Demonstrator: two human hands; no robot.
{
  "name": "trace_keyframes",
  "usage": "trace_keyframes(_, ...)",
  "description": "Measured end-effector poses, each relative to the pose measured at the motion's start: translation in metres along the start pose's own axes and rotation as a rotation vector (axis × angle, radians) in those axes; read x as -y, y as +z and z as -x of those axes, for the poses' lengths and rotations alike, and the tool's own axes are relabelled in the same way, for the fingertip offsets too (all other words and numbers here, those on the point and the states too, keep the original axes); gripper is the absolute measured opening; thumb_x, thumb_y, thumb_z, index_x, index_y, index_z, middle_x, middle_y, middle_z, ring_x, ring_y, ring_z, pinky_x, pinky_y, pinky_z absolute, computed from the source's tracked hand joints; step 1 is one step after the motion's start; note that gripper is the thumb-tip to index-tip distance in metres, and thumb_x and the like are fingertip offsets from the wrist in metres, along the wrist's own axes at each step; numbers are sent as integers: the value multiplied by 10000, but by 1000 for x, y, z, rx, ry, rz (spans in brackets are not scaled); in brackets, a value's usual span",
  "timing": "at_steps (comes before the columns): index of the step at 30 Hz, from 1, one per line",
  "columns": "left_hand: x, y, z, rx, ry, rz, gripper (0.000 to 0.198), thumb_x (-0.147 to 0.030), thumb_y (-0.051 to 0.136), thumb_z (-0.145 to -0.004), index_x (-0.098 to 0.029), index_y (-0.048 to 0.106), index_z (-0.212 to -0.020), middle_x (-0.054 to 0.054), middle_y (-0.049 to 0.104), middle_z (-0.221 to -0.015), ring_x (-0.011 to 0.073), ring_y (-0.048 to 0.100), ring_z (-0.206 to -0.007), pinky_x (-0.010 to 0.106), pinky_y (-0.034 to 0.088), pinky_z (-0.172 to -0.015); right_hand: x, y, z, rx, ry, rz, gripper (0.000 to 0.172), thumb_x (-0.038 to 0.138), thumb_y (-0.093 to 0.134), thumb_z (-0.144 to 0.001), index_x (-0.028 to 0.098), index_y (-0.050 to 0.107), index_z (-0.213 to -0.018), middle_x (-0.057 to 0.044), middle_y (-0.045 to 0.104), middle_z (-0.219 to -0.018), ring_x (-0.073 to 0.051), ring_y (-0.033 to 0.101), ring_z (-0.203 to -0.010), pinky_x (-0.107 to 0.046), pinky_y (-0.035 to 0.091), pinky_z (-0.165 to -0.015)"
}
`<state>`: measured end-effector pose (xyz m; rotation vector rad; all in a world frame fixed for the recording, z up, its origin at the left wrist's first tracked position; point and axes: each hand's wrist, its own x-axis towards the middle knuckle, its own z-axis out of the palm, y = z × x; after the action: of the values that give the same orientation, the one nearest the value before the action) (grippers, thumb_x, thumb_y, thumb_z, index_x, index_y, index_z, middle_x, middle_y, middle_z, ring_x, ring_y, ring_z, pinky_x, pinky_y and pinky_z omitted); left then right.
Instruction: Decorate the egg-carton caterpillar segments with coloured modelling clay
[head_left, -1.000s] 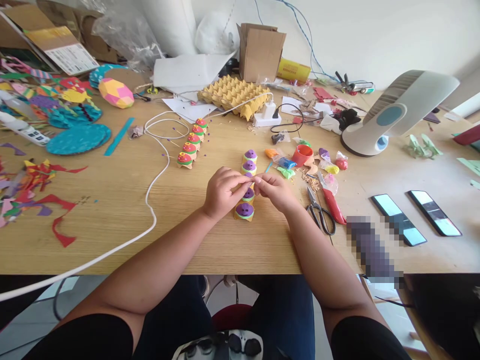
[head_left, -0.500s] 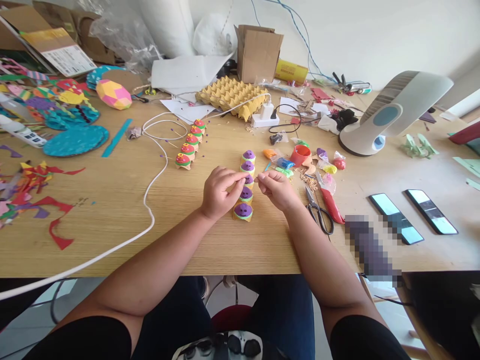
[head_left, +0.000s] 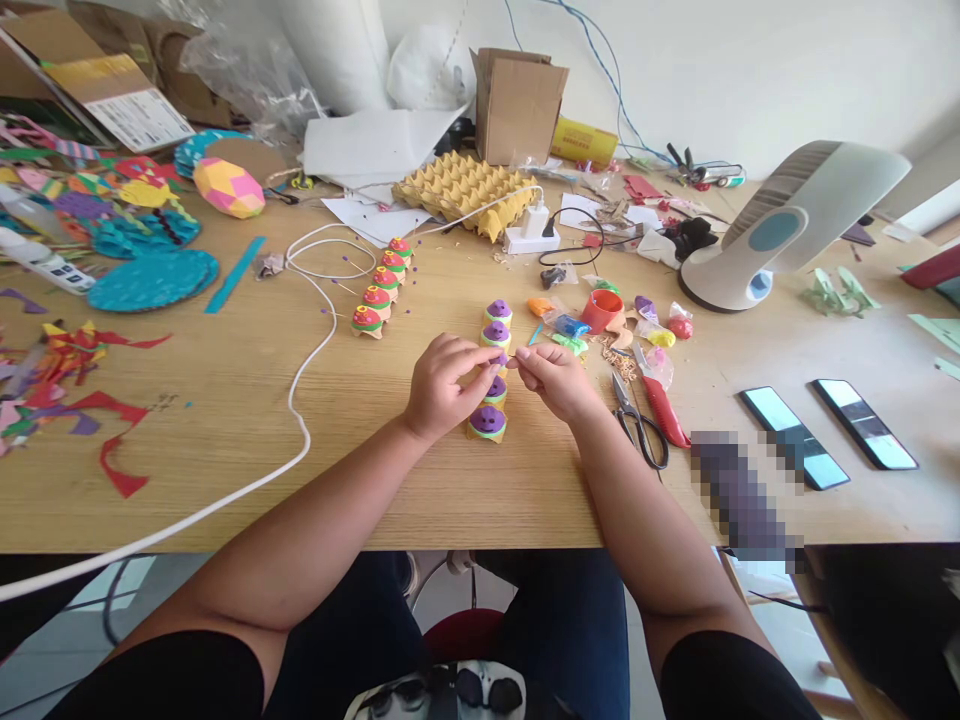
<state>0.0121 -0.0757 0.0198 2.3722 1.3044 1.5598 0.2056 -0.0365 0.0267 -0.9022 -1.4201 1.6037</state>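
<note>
In front of me a strip of egg-carton cups (head_left: 487, 424) runs away from me in a row. Each cup has a purple clay top, a green rim and, where visible, small dark face marks. My left hand (head_left: 450, 385) reaches in from the left, its thumb and forefinger closed on the purple top of the middle cup. From the right, my right hand (head_left: 556, 382) is in a pinch beside the same cup, with what looks like a thin stick end at its fingertips; most of it is hidden. A second strip with red tops (head_left: 377, 299) stands farther left.
Scissors (head_left: 639, 425) and a red-handled knife (head_left: 664, 408) lie right of my right hand. Beyond are bagged clay pieces (head_left: 571, 327), a red ring (head_left: 601, 312) and a yellow egg tray (head_left: 465, 190). A white cable (head_left: 296, 400) crosses the left side; a lamp-like device (head_left: 776, 230) stands right.
My left fingers have shifted slightly, so more of the middle purple top shows between thumb and forefinger. My right hand stays almost in place.
</note>
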Motion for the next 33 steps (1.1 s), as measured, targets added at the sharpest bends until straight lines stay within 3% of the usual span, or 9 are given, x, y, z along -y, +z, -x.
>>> trace_keyframes(9,0,1,-1,19,14,0,184,-312,641,-950,-224,746,-1072,38,767,-890,185,669,-848,360,513,-813,0,1,0,67,-3,40,413,578,787,-760,172,713,-745,59,404,-534,-81,293,-525,-254,210,-512)
trace_keyframes(15,3,3,1,-7,37,-8,106,-284,661,-941,-224,748,-958,24,755,-852,170,650,-813,337,504,-786,4,4,2,98,1,55,408,567,796,-753,166,724,-768,43,458,-570,-82,324,-541,-256,227,-523)
trace_keyframes(20,5,3,1,-30,31,-24,93,-274,667,-938,-233,750,-943,19,747,-837,169,640,-802,334,490,-779,2,2,2,143,-3,46,430,579,740,-815,164,690,-716,54,390,-550,-80,281,-531,-263,193,-522)
trace_keyframes(23,4,3,1,-34,8,-30,99,-273,664,-939,-229,750,-917,20,744,-826,169,635,-785,337,487,-771,2,1,2,136,-7,24,470,593,713,-833,164,641,-656,55,369,-548,-76,269,-527,-265,185,-520)
trace_keyframes(29,5,4,1,-76,40,-17,87,-250,668,-934,-225,751,-938,21,745,-841,163,632,-792,324,490,-778,3,4,1,83,14,43,380,522,827,-727,167,711,-789,41,499,-607,-75,340,-548,-246,246,-529)
trace_keyframes(33,4,1,1,-59,23,-3,128,-253,639,-954,-222,757,-991,23,755,-873,161,643,-811,323,496,-796,1,3,0,59,11,25,376,518,822,-731,166,705,-789,59,466,-581,-68,316,-534,-241,235,-519)
